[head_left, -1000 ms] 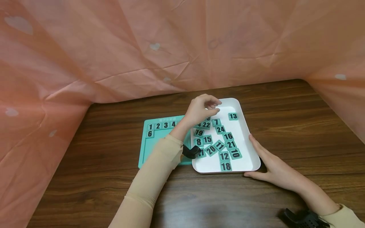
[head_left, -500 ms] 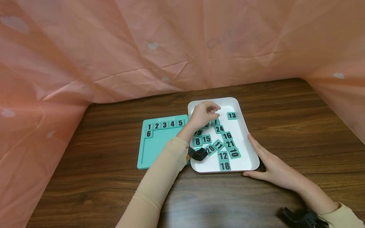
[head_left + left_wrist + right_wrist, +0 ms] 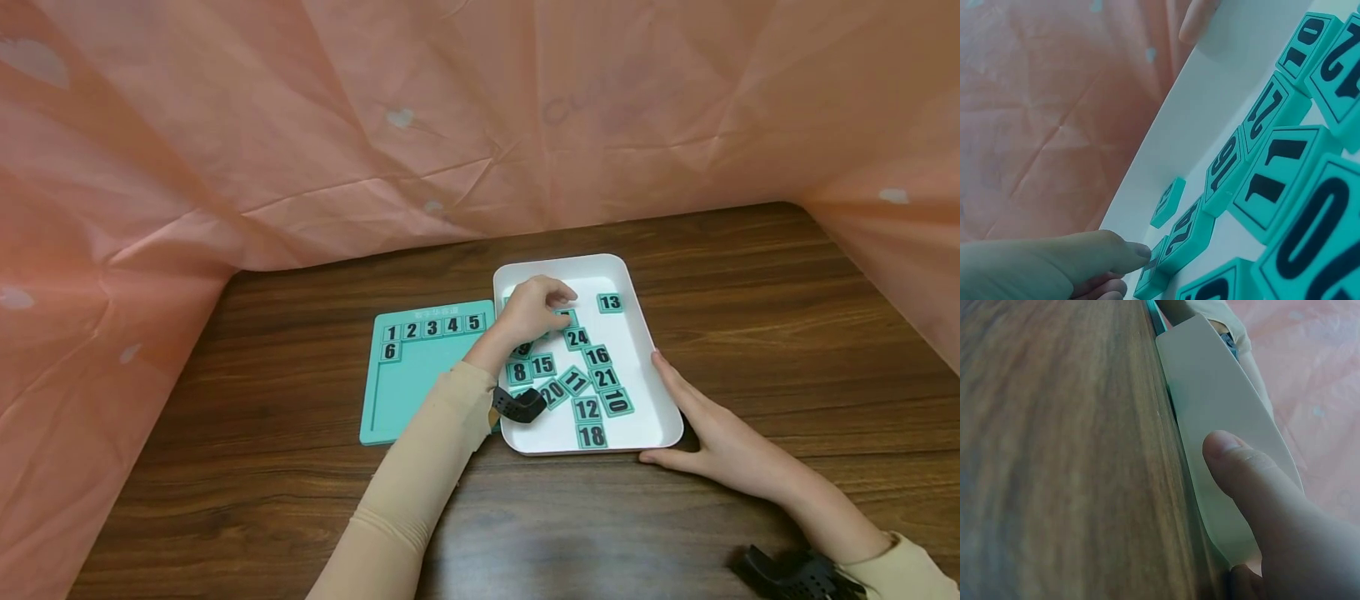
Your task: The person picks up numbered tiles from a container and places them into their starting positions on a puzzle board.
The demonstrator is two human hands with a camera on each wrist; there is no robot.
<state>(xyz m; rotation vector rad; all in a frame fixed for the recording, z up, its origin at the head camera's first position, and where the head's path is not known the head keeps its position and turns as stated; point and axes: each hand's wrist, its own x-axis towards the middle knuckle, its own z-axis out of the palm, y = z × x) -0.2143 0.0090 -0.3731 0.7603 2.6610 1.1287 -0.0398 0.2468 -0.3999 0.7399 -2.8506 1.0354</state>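
My left hand [image 3: 531, 310] is low over the left part of a white tray [image 3: 645, 417]. Its thumb tip overlaps the number 7 tile [image 3: 1153, 282], which lies against the 24 tile [image 3: 1186, 236]. The index fingertip is near the 7 tile's far edge, with a gap between finger and thumb; the other fingers are curled under. My right hand [image 3: 723, 450] rests at the tray's near right corner, fingers straight along the right side. Its thumb [image 3: 1241, 465] lies on the outer wall.
A green board [image 3: 431, 392] stands left of the tray, with tiles 1 to 5 along its top row and the 6 tile [image 3: 390, 351] below the 1. Several loose tiles lie in the tray, the 13 tile [image 3: 610, 302] apart from them. A pink curtain [image 3: 480, 125] surrounds the wooden table.
My left hand has moved right, then down toward the near side, onto the 7 tile. The board's 5 tile has come into sight. My right hand stays at the tray corner.
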